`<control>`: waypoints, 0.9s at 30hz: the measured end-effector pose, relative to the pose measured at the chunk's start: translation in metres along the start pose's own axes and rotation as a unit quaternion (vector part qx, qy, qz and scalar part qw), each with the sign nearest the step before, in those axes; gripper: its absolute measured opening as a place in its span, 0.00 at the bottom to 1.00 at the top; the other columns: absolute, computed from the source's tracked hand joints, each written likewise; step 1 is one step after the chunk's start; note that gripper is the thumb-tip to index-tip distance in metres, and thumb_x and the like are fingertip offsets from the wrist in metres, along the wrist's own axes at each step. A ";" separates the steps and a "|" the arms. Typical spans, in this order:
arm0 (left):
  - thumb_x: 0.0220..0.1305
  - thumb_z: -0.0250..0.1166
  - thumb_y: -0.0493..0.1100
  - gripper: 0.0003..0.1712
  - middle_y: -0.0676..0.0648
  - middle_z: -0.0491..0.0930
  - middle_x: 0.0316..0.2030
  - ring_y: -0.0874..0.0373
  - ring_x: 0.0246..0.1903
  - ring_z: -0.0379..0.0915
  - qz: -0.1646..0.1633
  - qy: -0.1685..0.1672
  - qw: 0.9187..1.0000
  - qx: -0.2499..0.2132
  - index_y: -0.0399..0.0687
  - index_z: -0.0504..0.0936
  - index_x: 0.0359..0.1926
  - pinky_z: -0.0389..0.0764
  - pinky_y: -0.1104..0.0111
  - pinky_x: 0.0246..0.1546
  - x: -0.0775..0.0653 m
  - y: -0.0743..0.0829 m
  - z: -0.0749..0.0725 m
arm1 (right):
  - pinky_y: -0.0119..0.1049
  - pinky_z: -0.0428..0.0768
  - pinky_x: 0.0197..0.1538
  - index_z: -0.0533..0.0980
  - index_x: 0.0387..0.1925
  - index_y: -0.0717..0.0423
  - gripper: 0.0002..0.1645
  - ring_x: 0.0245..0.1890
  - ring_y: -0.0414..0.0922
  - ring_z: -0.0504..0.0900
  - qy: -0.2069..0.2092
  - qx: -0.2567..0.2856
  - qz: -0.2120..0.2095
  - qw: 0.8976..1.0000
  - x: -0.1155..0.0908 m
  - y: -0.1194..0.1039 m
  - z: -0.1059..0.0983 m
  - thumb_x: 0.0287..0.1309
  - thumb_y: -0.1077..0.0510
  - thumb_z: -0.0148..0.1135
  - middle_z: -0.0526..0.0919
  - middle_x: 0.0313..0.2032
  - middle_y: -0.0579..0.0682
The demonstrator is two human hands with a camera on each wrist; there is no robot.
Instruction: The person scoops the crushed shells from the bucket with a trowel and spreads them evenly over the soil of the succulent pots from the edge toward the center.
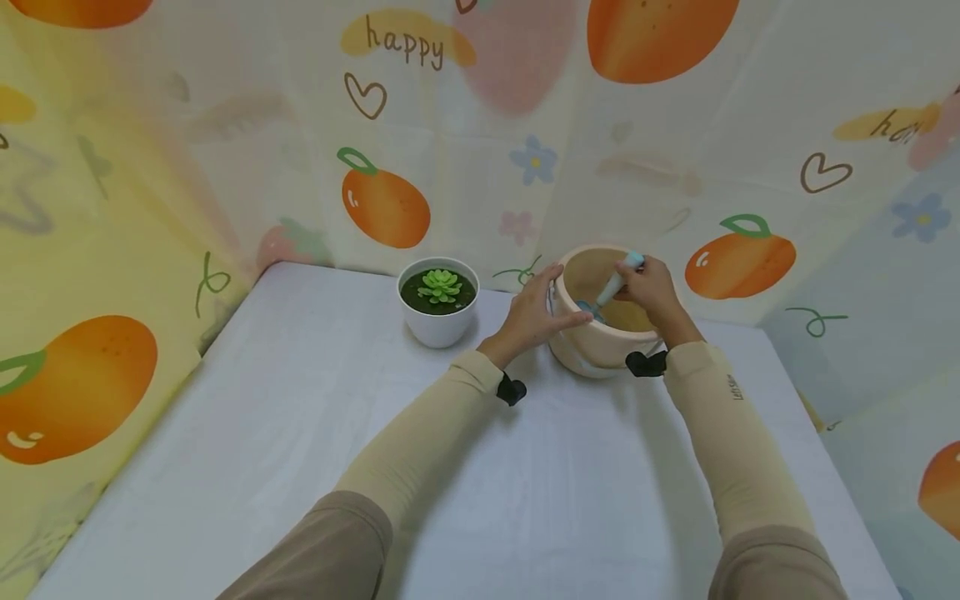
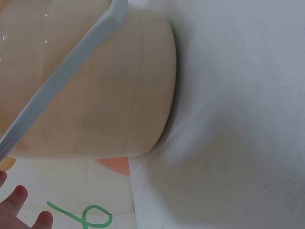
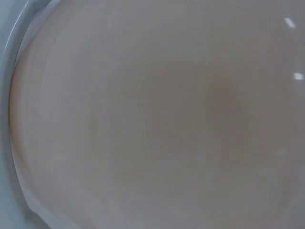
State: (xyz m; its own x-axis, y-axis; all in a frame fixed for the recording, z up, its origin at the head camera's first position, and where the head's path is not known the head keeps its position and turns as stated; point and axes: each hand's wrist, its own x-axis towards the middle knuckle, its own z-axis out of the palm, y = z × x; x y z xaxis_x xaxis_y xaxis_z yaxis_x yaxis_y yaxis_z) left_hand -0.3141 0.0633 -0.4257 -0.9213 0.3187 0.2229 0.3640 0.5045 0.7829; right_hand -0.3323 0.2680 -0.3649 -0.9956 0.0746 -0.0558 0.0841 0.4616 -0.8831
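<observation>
A peach-coloured bucket (image 1: 600,348) stands upright toward the back right of the table. In the left wrist view its pale bail handle (image 2: 62,76) slants across the outer wall. My left hand (image 1: 528,312) is at the bucket's left side, fingers spread and fairly straight, thumb reaching over the front rim. My right hand (image 1: 651,292) grips the pale blue handle of a small tool (image 1: 613,285) above the opening. The tool's darker blue end is down inside the bucket and partly hidden, so I cannot tell its kind. The bucket's wall fills most of the right wrist view.
To the left of the bucket stands a white pot (image 1: 437,327) with a green succulent (image 1: 440,286) in dark soil. A white cloth covers the table (image 1: 517,492). Behind it hangs a fruit-patterned curtain (image 1: 465,108), close to the bucket and pot.
</observation>
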 end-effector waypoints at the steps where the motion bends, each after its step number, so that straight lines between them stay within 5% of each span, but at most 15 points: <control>1: 0.52 0.70 0.67 0.57 0.53 0.54 0.76 0.55 0.75 0.49 -0.002 -0.002 1.000 -0.003 0.54 0.53 0.76 0.56 0.44 0.70 0.000 0.000 0.000 | 0.26 0.84 0.35 0.67 0.48 0.66 0.19 0.25 0.33 0.81 0.006 0.013 0.008 1.000 0.000 0.000 0.000 0.72 0.52 0.49 0.74 0.44 0.58; 14: 0.52 0.68 0.69 0.57 0.53 0.56 0.75 0.56 0.74 0.50 -0.004 -0.009 1.000 -0.005 0.55 0.52 0.76 0.57 0.45 0.70 0.000 -0.001 0.001 | 0.27 0.84 0.33 0.68 0.45 0.63 0.15 0.22 0.33 0.81 0.012 0.073 0.047 0.996 0.000 0.000 -0.004 0.72 0.52 0.49 0.73 0.38 0.53; 27: 0.51 0.70 0.68 0.58 0.52 0.57 0.74 0.55 0.74 0.51 -0.017 -0.008 1.000 -0.012 0.56 0.53 0.75 0.54 0.45 0.71 -0.001 0.002 -0.002 | 0.29 0.84 0.29 0.64 0.43 0.59 0.14 0.20 0.38 0.84 0.028 0.230 0.099 0.968 -0.005 -0.009 -0.031 0.71 0.50 0.49 0.79 0.20 0.46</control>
State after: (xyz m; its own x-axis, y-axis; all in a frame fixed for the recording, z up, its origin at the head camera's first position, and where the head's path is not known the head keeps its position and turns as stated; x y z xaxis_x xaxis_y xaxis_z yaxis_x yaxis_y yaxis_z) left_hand -0.3129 0.0623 -0.4230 -0.9307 0.3146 0.1869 0.3292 0.4966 0.8031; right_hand -0.3266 0.2908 -0.3425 -0.9570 0.1757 -0.2307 0.2328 -0.0089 -0.9725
